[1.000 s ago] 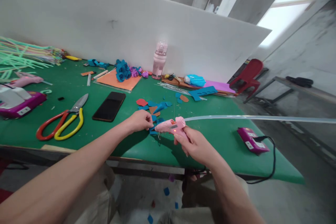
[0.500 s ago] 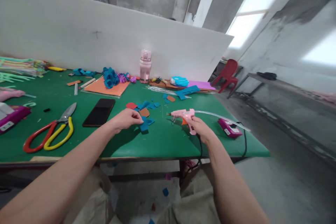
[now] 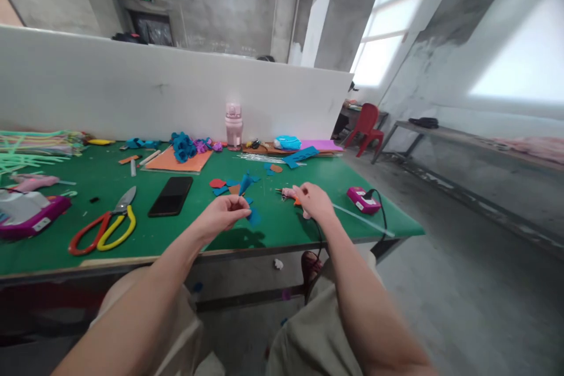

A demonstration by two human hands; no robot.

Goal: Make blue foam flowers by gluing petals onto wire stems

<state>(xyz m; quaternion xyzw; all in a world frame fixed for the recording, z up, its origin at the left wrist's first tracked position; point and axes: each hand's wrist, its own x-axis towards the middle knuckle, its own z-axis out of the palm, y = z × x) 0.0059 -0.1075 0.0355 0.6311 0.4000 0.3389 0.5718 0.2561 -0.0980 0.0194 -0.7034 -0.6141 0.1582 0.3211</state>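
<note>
Held upright between the fingertips of my left hand [image 3: 227, 213] is a folded blue felt-like piece [image 3: 245, 184], its lower part partly covered by the fingers. Another flap of blue shows just right of the fingertips. My right hand [image 3: 315, 202] hovers over a pink hot glue gun [image 3: 288, 192] with its fingers bent together and no longer around the handle. The gun rests on the green table, nozzle pointing left, a clear glue stick [image 3: 363, 220] trailing behind it. Red and brown cutouts [image 3: 217, 183] lie among blue scraps beyond my left hand.
Left of my hands lie a black phone [image 3: 171, 196] and red-and-yellow-handled scissors [image 3: 106, 224]. A purple power box [image 3: 363, 200] with a cord stands at the right. Along the back are a pink bottle [image 3: 234, 127], blue curled pieces [image 3: 183, 147] and a white partition [image 3: 176, 85].
My right hand has come off the glue gun's handle, and the gun now lies on the table. My left hand has lifted and turned the blue piece upright. The head view has shifted.
</note>
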